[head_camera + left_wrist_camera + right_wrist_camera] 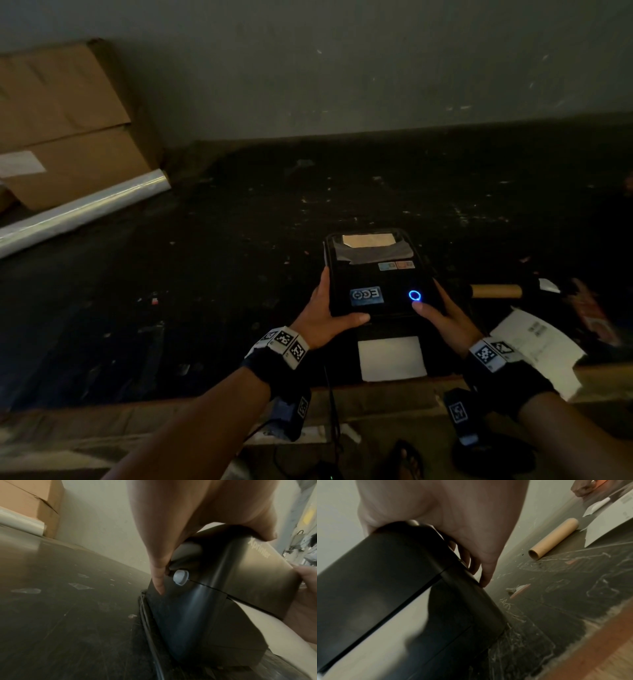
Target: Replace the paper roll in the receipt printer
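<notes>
The black receipt printer [380,274] stands on the dark table with its blue ring light [414,295] lit. My left hand [337,303] grips the lid's left side, thumb over the front edge. Its fingers [157,572] lie along the side beside a pale round button [180,577]. My right hand [431,298] grips the lid's right side, thumb next to the ring light, fingers [485,574] down the side wall. White paper [392,358] sticks out of the front under the lid. An empty cardboard core [496,291] lies to the printer's right.
Printed sheets [537,346] lie at the right by the table's front edge [205,401]. A cardboard box [68,120] and a clear film roll [82,212] stand at the back left. A cable [149,628] runs along the printer's left side. The wall is close behind.
</notes>
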The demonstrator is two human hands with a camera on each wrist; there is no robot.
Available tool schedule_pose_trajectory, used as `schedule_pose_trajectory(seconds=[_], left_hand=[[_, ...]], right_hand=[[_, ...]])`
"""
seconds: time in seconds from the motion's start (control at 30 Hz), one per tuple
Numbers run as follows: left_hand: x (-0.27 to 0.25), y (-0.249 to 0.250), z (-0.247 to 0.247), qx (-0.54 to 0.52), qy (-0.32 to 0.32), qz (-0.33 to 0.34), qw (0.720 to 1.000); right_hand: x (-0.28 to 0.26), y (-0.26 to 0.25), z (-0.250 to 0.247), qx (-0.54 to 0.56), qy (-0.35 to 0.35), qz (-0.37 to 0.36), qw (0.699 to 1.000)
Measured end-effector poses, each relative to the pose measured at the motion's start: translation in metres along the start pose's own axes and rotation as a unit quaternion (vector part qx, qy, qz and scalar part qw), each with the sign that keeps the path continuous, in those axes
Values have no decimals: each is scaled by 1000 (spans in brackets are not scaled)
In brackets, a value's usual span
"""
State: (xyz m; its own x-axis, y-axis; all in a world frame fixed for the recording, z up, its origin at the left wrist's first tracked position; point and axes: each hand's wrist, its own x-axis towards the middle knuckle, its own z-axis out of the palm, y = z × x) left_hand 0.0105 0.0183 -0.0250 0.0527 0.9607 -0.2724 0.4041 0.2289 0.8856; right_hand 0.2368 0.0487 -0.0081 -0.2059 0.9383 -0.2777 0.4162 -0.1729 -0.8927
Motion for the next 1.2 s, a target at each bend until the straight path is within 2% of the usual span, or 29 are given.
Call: schedule_pose_trajectory(seconds=[0.1, 0.57, 0.77, 1.2], left_hand=[[3, -2, 0, -1, -1, -7, 1000], [5, -8, 1, -8, -4, 3, 1000], [3, -5, -1, 0, 0, 4, 1000], [5, -7, -2, -17, -7, 23, 1000]], right_hand=[[1, 0, 1, 4, 9, 18, 1000], [10, 16, -2, 36, 7, 15, 999], [14, 20, -4, 13, -9, 19, 1000], [-2, -4, -5, 7, -16, 35, 999]])
